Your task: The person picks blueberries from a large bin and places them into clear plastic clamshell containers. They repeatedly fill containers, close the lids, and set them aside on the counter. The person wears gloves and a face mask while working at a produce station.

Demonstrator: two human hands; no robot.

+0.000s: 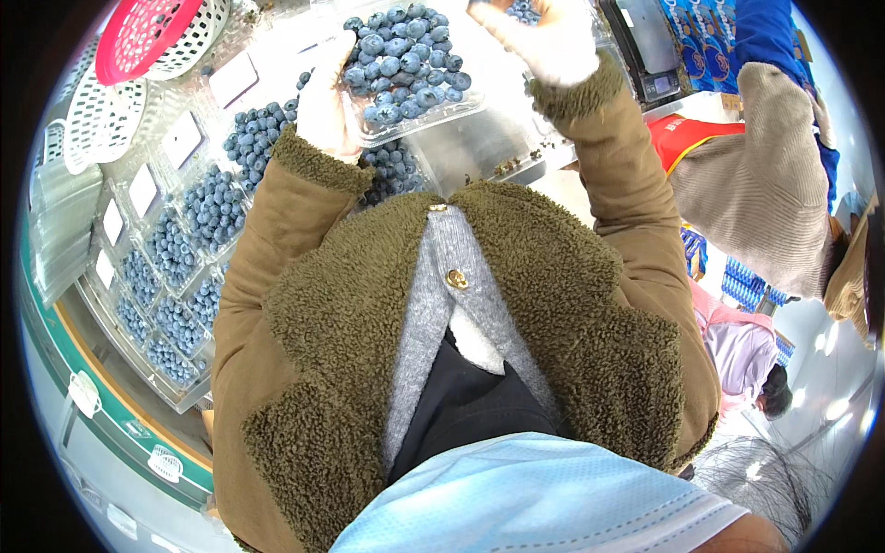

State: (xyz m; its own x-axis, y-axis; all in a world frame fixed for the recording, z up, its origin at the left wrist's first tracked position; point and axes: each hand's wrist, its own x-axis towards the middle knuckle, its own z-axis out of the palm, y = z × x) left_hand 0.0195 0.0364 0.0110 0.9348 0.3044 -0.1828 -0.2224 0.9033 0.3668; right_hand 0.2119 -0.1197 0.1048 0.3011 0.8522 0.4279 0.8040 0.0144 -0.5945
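Observation:
A clear plastic punnet (pixel 398 131) heaped with blueberries (pixel 406 63) is tilted in front of me near the top of the view. My left hand (pixel 327 106) grips its left side, fingers along the rim. To the right of the punnet is my right hand (pixel 551 44), its thumb stretched out away from the other fingers, whose tips run out of view. Beyond that hand, more blueberries (pixel 524 11) show in the gap between thumb and fingers. Under the held punnet, another lot of blueberries (pixel 392 170) is partly hidden by my left sleeve.
Several filled blueberry punnets (pixel 173 249) stand in rows at left. White baskets (pixel 106 120) and a pink basket (pixel 147 37) lie at the far left, above stacked clear trays (pixel 63 221). A scale (pixel 656 85) stands at right, near a co-worker's tan sleeve (pixel 770 175).

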